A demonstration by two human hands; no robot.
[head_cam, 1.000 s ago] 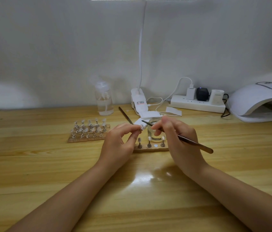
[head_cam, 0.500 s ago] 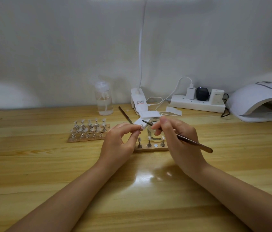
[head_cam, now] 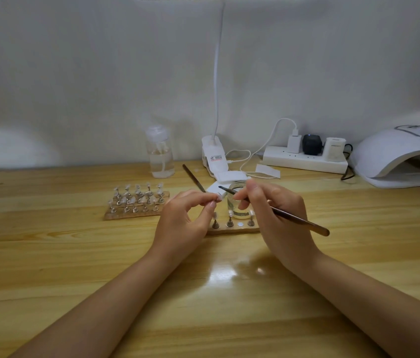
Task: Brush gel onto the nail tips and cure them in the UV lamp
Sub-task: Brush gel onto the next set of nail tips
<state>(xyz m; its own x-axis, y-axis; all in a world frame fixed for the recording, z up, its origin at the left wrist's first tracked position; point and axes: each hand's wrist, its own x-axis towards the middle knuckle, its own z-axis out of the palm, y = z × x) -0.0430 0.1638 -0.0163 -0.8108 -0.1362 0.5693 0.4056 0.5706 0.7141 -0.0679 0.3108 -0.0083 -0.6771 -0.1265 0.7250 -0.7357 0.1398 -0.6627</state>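
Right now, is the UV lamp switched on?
On: the UV lamp shows a lit display on top. Whether its curing lights are running, cannot tell.

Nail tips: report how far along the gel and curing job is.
Done: cannot tell which tips are coated; something lies inside the UV lamp.
In hand: the left hand pinches one nail tip while the right hand points the brush at it.
Left: three tips on the near holder and the full rack, uncured.

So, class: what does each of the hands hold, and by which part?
Left hand pinches a nail tip between fingertips, probably on its stand. Right hand grips the brush mid-handle.
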